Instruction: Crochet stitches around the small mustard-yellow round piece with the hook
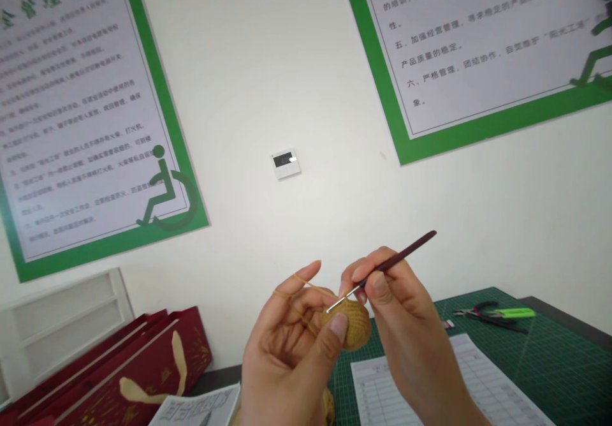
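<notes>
My left hand (296, 343) pinches a round mustard-yellow crocheted piece (357, 327) between thumb and fingers. A strand of yellow yarn (310, 282) runs over its raised index finger to the piece. In my right hand (406, 311) is a crochet hook (399, 258) with a dark maroon handle, held like a pen. Its silver shaft crosses the top of the crocheted piece, the tip lying just above my left thumb. Part of another yellow thing (327, 407), perhaps the yarn ball, shows below, mostly hidden behind my left hand.
A green cutting mat (549, 362) covers the table, with printed sheets (478, 381), black-handled pliers (485, 314) and a bright green tool (516, 312) on it. At left stand dark red gift bags (157, 362) beside a booklet (201, 407). The wall behind carries green-framed posters (406, 152) and a thermostat (285, 164).
</notes>
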`<action>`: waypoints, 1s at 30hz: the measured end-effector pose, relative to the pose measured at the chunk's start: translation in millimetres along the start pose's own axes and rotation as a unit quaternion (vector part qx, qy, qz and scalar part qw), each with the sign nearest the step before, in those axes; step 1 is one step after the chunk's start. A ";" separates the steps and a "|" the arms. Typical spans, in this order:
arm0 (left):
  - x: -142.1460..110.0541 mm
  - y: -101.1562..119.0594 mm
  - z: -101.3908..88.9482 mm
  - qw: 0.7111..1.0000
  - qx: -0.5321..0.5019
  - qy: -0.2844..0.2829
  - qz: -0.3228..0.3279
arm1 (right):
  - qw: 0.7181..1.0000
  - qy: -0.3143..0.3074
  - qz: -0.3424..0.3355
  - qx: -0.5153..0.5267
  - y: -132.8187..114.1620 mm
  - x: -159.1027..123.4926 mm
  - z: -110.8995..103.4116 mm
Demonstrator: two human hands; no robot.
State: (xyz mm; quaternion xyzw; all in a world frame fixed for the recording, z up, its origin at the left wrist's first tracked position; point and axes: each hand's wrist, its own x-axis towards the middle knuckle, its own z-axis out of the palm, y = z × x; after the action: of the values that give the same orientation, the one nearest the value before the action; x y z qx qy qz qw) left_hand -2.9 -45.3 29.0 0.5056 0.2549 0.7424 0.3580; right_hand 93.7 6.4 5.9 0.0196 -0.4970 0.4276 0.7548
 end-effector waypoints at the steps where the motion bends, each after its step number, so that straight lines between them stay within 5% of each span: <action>1: -0.3 0.3 -0.2 1.000 0.000 0.007 -0.001 | 1.000 0.004 -0.002 -0.009 0.2 0.8 -0.2; 7: -0.9 2.4 -1.7 0.999 -0.019 0.025 -0.016 | 0.999 -0.023 -0.026 -0.028 -1.0 5.5 -4.8; 17: -1.1 2.3 -4.7 0.999 -0.018 0.023 -0.043 | 0.972 -0.097 -0.160 -0.143 -11.4 6.7 -17.5; 30: -1.5 3.6 -5.3 0.997 -0.027 0.008 -0.065 | 0.843 -0.135 -0.402 -0.331 -21.4 3.2 -15.2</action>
State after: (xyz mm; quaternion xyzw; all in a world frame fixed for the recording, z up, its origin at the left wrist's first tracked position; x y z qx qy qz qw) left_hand -8.5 -48.8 28.9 0.4724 0.2702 0.7278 0.4173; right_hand 119.6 1.8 9.1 0.0243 -0.6546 -0.1100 0.7475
